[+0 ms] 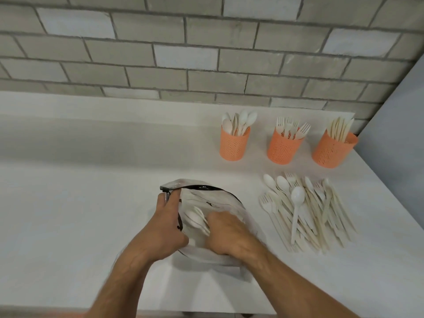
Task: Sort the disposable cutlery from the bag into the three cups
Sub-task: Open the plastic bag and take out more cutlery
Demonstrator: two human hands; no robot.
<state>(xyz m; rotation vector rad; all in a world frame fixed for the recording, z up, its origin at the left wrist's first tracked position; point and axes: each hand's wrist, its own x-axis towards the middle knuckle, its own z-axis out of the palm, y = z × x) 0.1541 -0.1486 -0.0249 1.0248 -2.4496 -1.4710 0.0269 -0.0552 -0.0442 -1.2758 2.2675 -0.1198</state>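
Observation:
A clear bag with a black zip edge [213, 196] lies open on the white counter. My left hand [166, 226] grips the bag's left rim near the zip. My right hand [226, 235] reaches inside the bag, fingers curled around white spoons [197, 218]. Three orange mesh cups stand at the back right: the left cup [234, 146] holds spoons, the middle cup [284, 149] holds forks, the right cup [332, 151] holds knives. A loose pile of cutlery [307, 212] lies to the right of the bag.
The white counter [80, 214] runs to a grey brick wall [183, 53] at the back. Its right edge slants past the knife cup and the pile. The front edge lies just below my forearms.

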